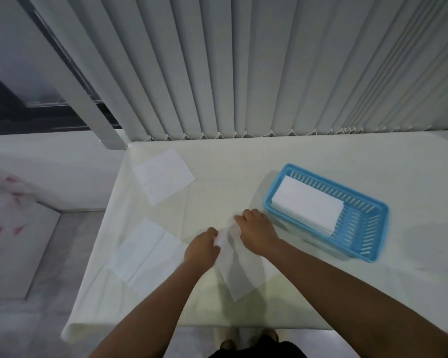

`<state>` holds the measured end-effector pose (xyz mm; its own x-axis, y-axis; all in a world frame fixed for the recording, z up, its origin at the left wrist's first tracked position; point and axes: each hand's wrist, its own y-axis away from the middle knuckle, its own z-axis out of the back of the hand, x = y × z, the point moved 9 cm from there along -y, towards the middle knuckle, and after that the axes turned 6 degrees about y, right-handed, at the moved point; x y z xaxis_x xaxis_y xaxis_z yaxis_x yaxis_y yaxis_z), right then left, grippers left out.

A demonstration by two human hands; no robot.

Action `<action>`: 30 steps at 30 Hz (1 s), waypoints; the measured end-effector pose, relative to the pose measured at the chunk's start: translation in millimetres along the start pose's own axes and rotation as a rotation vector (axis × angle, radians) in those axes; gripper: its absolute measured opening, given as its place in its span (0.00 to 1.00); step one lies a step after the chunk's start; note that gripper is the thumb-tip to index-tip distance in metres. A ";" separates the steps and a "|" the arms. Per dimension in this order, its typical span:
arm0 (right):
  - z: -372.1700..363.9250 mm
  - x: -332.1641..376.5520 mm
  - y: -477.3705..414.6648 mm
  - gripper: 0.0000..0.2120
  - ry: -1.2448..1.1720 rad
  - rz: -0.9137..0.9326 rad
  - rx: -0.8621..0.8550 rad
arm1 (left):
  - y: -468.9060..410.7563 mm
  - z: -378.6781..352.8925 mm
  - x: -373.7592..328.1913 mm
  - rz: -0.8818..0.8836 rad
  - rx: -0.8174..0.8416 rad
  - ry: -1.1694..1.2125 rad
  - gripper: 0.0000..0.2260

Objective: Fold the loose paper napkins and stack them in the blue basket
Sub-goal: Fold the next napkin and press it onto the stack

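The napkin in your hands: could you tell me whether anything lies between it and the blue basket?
Nothing visible does. Only bare table separates the held napkin from the blue basket, which already holds a folded stack.

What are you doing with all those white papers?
A person is folding paper napkins. Both hands, left hand and right hand, hold one napkin over the table. A folded stack already sits in the blue basket. Two loose napkins, the far napkin and the near napkin, wait on the left.

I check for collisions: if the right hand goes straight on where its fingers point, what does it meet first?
Probably the left hand: the right hand points left across the held napkin, though depth is unclear.
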<state>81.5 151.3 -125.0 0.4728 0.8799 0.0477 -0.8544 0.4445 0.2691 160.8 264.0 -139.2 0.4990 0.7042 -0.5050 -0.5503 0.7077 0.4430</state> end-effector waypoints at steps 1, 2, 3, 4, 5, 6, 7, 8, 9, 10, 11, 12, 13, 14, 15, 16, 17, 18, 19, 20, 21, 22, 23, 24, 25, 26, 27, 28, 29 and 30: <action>3.2 -0.6 0.2 0.19 0.001 -0.015 -0.020 | -1.5 2.8 -2.1 -0.023 -0.008 -0.020 0.12; 8.0 -1.7 0.9 0.16 0.000 -0.029 -0.052 | -2.8 8.2 -3.3 -0.041 -0.038 -0.028 0.10; 13.7 -3.5 2.2 0.14 -0.008 -0.043 -0.090 | -3.8 15.4 -4.2 -0.057 -0.080 -0.027 0.08; 19.3 -5.8 4.4 0.11 -0.024 -0.055 -0.129 | -4.0 23.1 -5.0 -0.076 -0.123 -0.028 0.08; 24.4 -8.3 7.8 0.09 -0.048 -0.061 -0.166 | -3.5 30.1 -6.0 -0.108 -0.161 -0.038 0.08; 29.1 -10.6 11.5 0.07 -0.071 -0.061 -0.200 | -2.3 35.2 -8.4 -0.153 -0.185 -0.057 0.08; 32.7 -12.3 15.7 0.05 -0.089 -0.056 -0.225 | -0.2 38.1 -11.0 -0.202 -0.191 -0.072 0.07; 35.2 -13.5 20.8 0.05 -0.103 -0.053 -0.240 | 3.1 39.3 -12.6 -0.246 -0.184 -0.069 0.07; 36.8 -14.2 26.4 0.05 -0.114 -0.052 -0.249 | 6.8 39.0 -12.8 -0.281 -0.166 -0.052 0.07; 37.3 -14.3 32.5 0.06 -0.115 -0.051 -0.254 | 10.5 37.0 -12.1 -0.311 -0.143 -0.036 0.06; 35.7 -13.8 38.8 0.07 -0.106 -0.050 -0.251 | 14.4 33.1 -11.0 -0.337 -0.114 -0.030 0.06; 32.3 -12.8 45.3 0.08 -0.091 -0.051 -0.244 | 18.3 28.4 -9.2 -0.356 -0.081 -0.027 0.07; 28.2 -11.9 51.7 0.09 -0.081 -0.055 -0.239 | 22.5 23.9 -7.5 -0.371 -0.048 -0.019 0.08; 23.6 -10.7 58.6 0.09 -0.078 -0.063 -0.237 | 27.0 20.0 -6.9 -0.393 -0.023 -0.011 0.09; 19.0 -9.7 65.7 0.09 -0.081 -0.076 -0.235 | 32.2 17.1 -7.9 -0.429 -0.010 -0.011 0.10; 14.7 -8.6 72.8 0.09 -0.089 -0.090 -0.233 | 37.2 14.6 -9.9 -0.472 -0.006 -0.024 0.12; 10.9 -6.8 79.9 0.09 -0.099 -0.102 -0.228 | 41.6 11.8 -11.5 -0.509 -0.001 -0.049 0.13; 7.5 -4.5 87.0 0.09 -0.102 -0.107 -0.224 | 45.2 8.6 -12.2 -0.535 0.011 -0.076 0.15; 4.1 -1.9 93.7 0.08 -0.097 -0.106 -0.224 | 47.8 4.9 -11.4 -0.544 0.037 -0.096 0.17; 0.4 -0.1 100.2 0.08 -0.089 -0.107 -0.227 | 49.4 1.2 -9.5 -0.535 0.074 -0.104 0.18; -3.5 0.5 105.8 0.08 -0.083 -0.113 -0.226 | 50.2 -1.6 -7.0 -0.516 0.113 -0.089 0.19; -7.0 -0.2 110.6 0.08 -0.086 -0.127 -0.221 | 50.1 -3.0 -4.7 -0.490 0.141 -0.052 0.19; -10.1 -1.7 114.6 0.08 -0.096 -0.143 -0.214 | 49.0 -2.1 -2.8 -0.458 0.146 0.002 0.18; -12.6 -3.0 117.8 0.09 -0.105 -0.156 -0.209 | 46.7 0.5 -0.9 -0.426 0.124 0.049 0.16; -13.2 -3.5 120.4 0.09 -0.104 -0.165 -0.218 | 43.4 3.9 0.7 -0.401 0.082 0.069 0.13; -12.4 -2.9 123.2 0.09 -0.104 -0.170 -0.242 | 39.4 6.9 2.1 -0.386 0.032 0.058 0.10; -10.7 -2.0 125.6 0.10 -0.110 -0.174 -0.280 | 35.5 8.4 3.3 -0.376 -0.010 0.033 0.08; -9.3 -1.2 127.2 0.11 -0.122 -0.178 -0.315 | 32.2 8.5 3.8 -0.374 -0.041 0.003 0.08; -8.4 -0.1 126.9 0.13 -0.128 -0.185 -0.334 | 29.3 7.0 3.8 -0.379 -0.061 -0.025 0.08; -11.1 1.1 124.7 0.15 -0.128 -0.197 -0.310 | 27.1 4.4 2.7 -0.388 -0.069 -0.052 0.10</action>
<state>-26.9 209.6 -102.1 0.6404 0.7533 0.1495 -0.7601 0.6496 -0.0173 150.2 285.3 -125.3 0.7114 0.3883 -0.5858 -0.3570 0.9176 0.1746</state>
